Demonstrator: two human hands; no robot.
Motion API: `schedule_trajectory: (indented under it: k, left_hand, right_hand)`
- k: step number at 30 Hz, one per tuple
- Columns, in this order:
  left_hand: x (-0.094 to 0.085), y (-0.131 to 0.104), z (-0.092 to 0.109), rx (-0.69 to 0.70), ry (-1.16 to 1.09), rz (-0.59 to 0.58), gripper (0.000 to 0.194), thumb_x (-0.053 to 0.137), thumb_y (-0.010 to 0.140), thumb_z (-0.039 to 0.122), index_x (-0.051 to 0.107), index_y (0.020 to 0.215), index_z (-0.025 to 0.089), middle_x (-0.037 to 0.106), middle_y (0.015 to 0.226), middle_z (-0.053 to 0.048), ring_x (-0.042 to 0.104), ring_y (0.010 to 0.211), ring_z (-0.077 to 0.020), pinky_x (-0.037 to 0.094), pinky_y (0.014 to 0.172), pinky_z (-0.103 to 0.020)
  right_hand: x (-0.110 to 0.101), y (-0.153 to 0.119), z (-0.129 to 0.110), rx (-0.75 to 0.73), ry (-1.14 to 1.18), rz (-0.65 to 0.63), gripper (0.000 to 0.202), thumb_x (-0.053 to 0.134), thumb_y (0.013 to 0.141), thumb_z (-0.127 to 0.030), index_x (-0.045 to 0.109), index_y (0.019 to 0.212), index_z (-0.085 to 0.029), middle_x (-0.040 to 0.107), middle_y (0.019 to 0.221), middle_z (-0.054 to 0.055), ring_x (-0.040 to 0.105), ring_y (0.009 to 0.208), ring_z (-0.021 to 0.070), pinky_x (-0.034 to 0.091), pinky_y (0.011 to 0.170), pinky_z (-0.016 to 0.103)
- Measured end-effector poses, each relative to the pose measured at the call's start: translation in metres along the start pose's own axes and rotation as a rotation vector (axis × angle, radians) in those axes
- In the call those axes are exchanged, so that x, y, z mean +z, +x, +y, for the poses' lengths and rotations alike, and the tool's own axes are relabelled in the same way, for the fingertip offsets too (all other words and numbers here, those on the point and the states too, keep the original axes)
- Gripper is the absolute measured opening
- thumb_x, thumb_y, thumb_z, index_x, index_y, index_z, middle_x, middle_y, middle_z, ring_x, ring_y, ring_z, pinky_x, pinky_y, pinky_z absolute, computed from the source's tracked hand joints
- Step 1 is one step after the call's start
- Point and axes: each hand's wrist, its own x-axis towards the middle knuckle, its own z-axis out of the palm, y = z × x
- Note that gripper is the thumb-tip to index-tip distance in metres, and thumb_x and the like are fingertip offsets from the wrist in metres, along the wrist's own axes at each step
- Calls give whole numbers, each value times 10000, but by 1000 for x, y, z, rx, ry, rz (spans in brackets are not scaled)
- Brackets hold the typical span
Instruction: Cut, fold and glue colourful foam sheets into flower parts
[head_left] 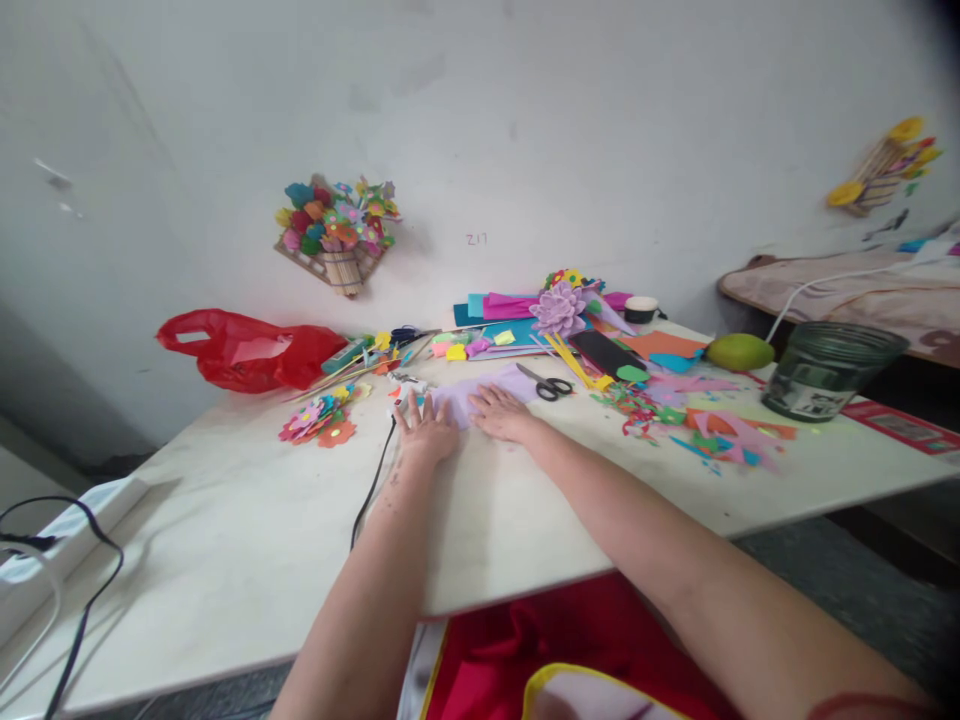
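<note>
A pale purple sheet [486, 382], thin like craft foam or paper, lies flat on the white table [285, 530]. My left hand [426, 430] rests palm down at its left edge with the fingers spread. On the sheet's middle lies my right hand [501, 412], also flat, fingers stretched out. Black-handled scissors [553, 388] sit just right of the sheet, their blades reaching its far corner. Beyond my left fingers is what looks like a glue gun [409, 388], with a black cord [373, 490] running toward me.
Left stand a red plastic bag [247, 350] and cut flower shapes [319, 415]. Behind are coloured sheets [510, 306] and a purple flower [559, 308]. Scraps [724, 430], a phone [606, 354], a green fruit [740, 351] and a jar [829, 370] lie right. A power strip [82, 520] is near left.
</note>
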Motion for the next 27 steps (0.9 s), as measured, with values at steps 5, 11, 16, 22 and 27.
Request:
schedule_trajectory:
  k: [5,11,16,22,27]
  left_hand:
    - [2,4,-15,-34,-25,-13,547,249,820,465,250,1349,326,79,1456,14,-152,1290,-285,-98,968,-606]
    - [0,3,-29,-52,-26,18,566,323,796,483,281,1339,329,121,1454,6,-136,1292,-316,-62,955,-644]
    - [-11,-2,-23,165,-62,295,501,363,812,380,401,1290,237,281,1411,-44,7,1323,-285,43,1032,-549]
    - [-11,-7,8,441,-359,214,553,225,874,392,293,1341,103,301,1398,-73,190,1305,-155,183,1059,-289]
    - [-1,-7,10,479,-338,2,577,103,885,431,174,1384,151,161,1443,-55,130,1316,-159,152,1065,-313]
  right_hand:
    - [0,1,2,-7,2,-2,570,218,866,-451,196,1385,-216,68,1465,30,18,1327,213,58,1065,359]
    - [5,5,4,-9,-4,22,573,223,862,-465,201,1383,-228,78,1464,19,36,1327,214,65,1065,355]
    - [6,4,4,-17,5,33,578,210,863,-472,211,1381,-216,87,1463,30,37,1326,225,64,1063,372]
    - [0,-3,-2,-25,5,23,589,194,872,-447,196,1386,-160,86,1460,56,37,1326,237,67,1064,392]
    - [-4,-6,-8,-30,16,-49,590,231,873,-398,123,1398,-152,49,1463,24,-4,1328,207,53,1077,361]
